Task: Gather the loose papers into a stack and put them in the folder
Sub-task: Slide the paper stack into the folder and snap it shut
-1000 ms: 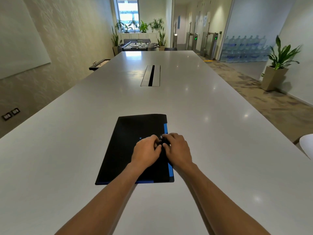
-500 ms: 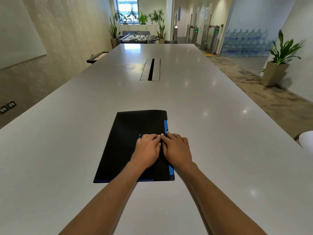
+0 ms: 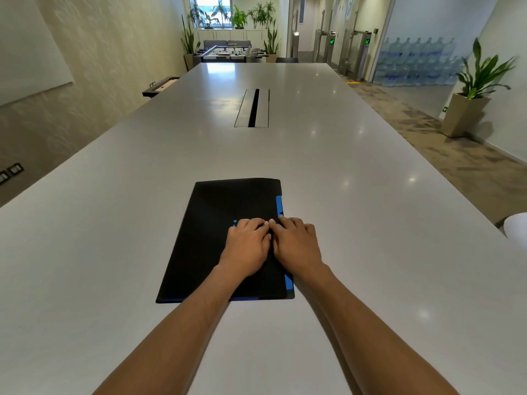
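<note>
bare forearms (image 3: 182,332), no sleeves or jewellery showing.

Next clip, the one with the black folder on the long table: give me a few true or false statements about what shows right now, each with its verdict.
1. The folder lies closed. True.
2. Loose papers lie scattered beside it. False: none show on the table.
3. Both hands rest on the folder. True: left hand, right hand.
4. The left hand is lifting the cover. False: it lies flat on it.
5. A blue edge shows on the folder's right side. True.

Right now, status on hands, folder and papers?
Left hand and right hand flat on the closed black folder, fingertips meeting. No loose papers visible on the table. Nothing in the way.
</note>
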`<state>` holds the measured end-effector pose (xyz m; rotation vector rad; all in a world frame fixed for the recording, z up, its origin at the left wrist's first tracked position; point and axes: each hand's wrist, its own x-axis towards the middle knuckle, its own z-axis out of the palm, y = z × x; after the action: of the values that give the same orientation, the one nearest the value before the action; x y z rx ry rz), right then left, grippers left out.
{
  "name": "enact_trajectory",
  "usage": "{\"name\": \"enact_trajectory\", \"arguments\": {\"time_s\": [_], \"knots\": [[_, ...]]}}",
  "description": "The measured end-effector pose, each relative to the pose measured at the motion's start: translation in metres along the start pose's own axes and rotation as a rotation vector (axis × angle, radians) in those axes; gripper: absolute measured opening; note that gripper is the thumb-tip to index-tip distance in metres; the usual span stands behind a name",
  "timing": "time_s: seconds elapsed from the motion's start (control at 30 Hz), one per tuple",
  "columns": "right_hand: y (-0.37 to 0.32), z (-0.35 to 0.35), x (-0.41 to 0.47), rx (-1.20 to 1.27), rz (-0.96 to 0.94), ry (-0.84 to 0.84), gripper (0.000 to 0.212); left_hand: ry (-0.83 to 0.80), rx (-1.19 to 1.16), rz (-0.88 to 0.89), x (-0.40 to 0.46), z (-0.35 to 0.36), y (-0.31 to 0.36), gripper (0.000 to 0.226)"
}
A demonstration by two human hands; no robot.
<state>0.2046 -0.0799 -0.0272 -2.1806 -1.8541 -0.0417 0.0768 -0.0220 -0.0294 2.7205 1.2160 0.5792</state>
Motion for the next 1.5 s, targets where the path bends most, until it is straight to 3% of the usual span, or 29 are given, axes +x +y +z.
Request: {"name": "enact_trajectory", "arguments": {"time_s": [0.33, 0.47, 0.6, 0.77, 0.97, 1.03, 1.13, 1.23, 1.37, 1.5], "knots": [[-0.008, -0.001, -0.008, 0.075, 0.061, 0.022, 0.044, -0.055, -0.129, -0.045, -0.002, -0.009, 0.000, 0.039], [-0.014, -0.006, -0.014, 0.153, 0.173, 0.109, 0.042, 0.106, -0.318, -0.175, -0.007, -0.024, -0.001, 0.028], [-0.016, -0.015, -0.022, 0.113, 0.256, 0.111, 0.042, 0.264, -0.099, -0.429, -0.017, -0.038, -0.017, 0.029], [-0.016, -0.022, -0.028, 0.181, 0.355, -0.011, 0.047, 0.089, -0.028, -0.754, -0.024, -0.050, -0.044, 0.059], [-0.025, -0.021, -0.032, 0.285, 0.404, 0.000, 0.045, 0.059, -0.064, -0.813, -0.018, -0.051, -0.047, 0.066], [-0.023, -0.022, -0.032, 0.410, 0.449, 0.043, 0.038, 0.091, -0.154, -0.869, -0.014, -0.055, -0.053, 0.064], [-0.010, -0.031, -0.028, 0.756, 0.529, 0.068, 0.028, 0.173, -0.486, -0.935, -0.006, -0.063, -0.067, 0.058], [0.003, -0.043, -0.023, 1.063, 0.537, -0.061, 0.039, 0.157, -0.744, -0.924, 0.003, -0.068, -0.071, 0.050], [0.019, -0.049, -0.019, 1.315, 0.501, -0.232, 0.055, 0.103, -0.801, -0.861, 0.016, -0.068, -0.069, 0.041], [0.032, -0.050, -0.006, 1.370, 0.478, -0.175, 0.057, 0.092, -0.913, -0.802, 0.029, -0.073, -0.072, 0.034]]}}
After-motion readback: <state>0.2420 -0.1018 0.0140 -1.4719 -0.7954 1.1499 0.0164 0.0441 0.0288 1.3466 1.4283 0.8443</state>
